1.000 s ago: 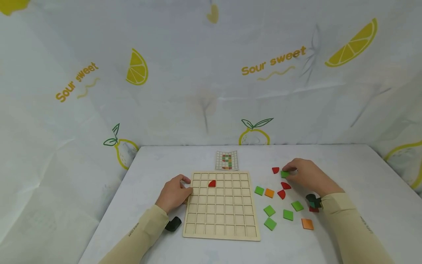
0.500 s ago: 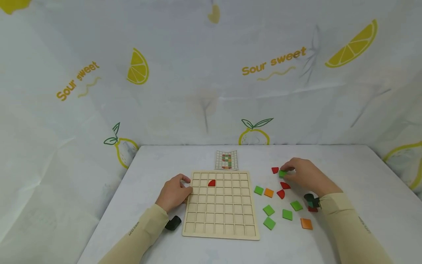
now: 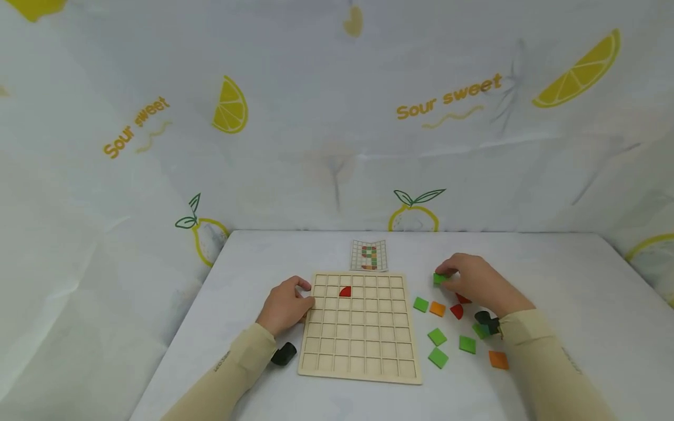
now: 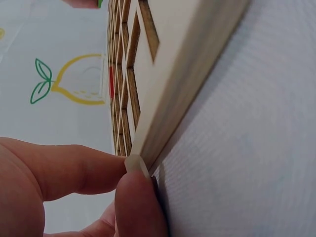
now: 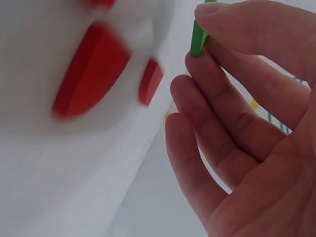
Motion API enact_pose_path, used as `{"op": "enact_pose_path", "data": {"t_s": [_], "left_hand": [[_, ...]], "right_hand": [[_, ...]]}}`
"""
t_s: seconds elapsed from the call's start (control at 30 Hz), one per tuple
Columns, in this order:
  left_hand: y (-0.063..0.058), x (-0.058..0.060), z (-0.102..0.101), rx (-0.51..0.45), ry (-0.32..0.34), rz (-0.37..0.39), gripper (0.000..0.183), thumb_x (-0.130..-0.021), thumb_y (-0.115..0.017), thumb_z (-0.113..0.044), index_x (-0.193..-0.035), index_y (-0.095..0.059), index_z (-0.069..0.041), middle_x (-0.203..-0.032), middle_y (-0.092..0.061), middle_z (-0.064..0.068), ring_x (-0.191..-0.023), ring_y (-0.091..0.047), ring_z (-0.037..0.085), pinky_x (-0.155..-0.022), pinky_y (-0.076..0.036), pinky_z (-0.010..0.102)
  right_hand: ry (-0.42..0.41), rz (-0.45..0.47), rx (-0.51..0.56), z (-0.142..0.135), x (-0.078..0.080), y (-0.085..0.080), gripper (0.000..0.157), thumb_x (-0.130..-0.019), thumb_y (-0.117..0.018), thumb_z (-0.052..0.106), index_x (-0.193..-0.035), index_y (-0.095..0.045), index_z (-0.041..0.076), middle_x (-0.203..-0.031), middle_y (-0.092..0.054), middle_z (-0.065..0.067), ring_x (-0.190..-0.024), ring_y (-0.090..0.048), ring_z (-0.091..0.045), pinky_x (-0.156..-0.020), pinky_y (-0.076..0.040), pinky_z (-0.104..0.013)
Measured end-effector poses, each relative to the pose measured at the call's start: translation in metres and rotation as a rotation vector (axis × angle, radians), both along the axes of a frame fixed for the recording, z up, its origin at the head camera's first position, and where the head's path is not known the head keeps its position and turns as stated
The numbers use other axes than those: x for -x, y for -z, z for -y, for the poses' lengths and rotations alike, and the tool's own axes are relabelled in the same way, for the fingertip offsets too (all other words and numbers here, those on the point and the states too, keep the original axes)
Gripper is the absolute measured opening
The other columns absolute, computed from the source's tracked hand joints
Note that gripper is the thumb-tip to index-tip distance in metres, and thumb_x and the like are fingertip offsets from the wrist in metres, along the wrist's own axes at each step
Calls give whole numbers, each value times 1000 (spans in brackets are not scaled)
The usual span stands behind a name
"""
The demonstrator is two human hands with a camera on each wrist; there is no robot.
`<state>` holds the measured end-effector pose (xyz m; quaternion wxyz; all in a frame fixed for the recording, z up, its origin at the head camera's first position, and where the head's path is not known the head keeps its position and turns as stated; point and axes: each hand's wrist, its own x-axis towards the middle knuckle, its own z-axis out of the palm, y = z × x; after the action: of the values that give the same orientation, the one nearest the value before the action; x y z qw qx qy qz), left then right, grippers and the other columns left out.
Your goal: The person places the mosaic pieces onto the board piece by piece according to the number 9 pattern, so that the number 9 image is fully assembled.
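My left hand [image 3: 285, 307] rests at the left edge of a pale wooden grid board [image 3: 360, 339], with thumb and index finger touching its rim. In the left wrist view the thumb [image 4: 139, 202] meets the board's side. One red quarter-round piece [image 3: 345, 291] sits in a cell near the board's top. Right of the board, my right hand [image 3: 481, 283] pinches a green square tile [image 3: 439, 279] between thumb and fingers. In the right wrist view the green tile [image 5: 197, 37] is seen edge-on, held above the table, the other fingers loosely bent.
Behind the board lies a pattern card [image 3: 368, 255]. Several loose pieces lie right of the board, among them a green tile [image 3: 420, 304], an orange tile [image 3: 437, 309] and a red quarter-round piece [image 3: 457, 311]. A lemon-print cloth [image 3: 295, 146] hangs behind the table.
My right hand has moved left toward the board, carrying the green tile, and now covers some red pieces. The left hand stays at the board's edge. The head view has shifted slightly.
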<state>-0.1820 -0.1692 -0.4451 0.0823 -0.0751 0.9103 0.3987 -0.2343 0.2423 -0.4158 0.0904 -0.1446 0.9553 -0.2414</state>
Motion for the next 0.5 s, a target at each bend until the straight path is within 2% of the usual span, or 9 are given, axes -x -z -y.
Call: {"op": "enact_pose_path", "data": {"t_s": [0.1,0.3,0.5], "left_hand": [[-1,-1,-2,-1,0,3,27,-97,-72,-21,-122,-67,-12,-83,-67,5,-61,-67,16,-61,-47,30],[-2,-1,-2,3,-1,-1,28,-97,-71,-20,-123,-68,-11,-83,-67,5,-61,-67,16,-60,-47,29],[-3,-1,-2,7,7,-2,29,-97,-71,-19,-124,-68,-11,-84,-68,5,-61,-66,16,-60,-47,29]], "right_hand": [[-30,-24,0,15,-1,-3,28,-94,-75,10,-122,-78,6,-115,-74,-8,-103,-66,-26,-91,-57,-46],[-53,-28,-3,40,-1,-4,28,-97,-74,12,-124,-77,8,-125,-74,-9,-119,-68,-32,-103,-56,-53],[-69,-2,24,65,-3,0,27,-97,-77,15,-124,-77,11,-124,-74,-4,-121,-68,-28,-104,-56,-51]]}}
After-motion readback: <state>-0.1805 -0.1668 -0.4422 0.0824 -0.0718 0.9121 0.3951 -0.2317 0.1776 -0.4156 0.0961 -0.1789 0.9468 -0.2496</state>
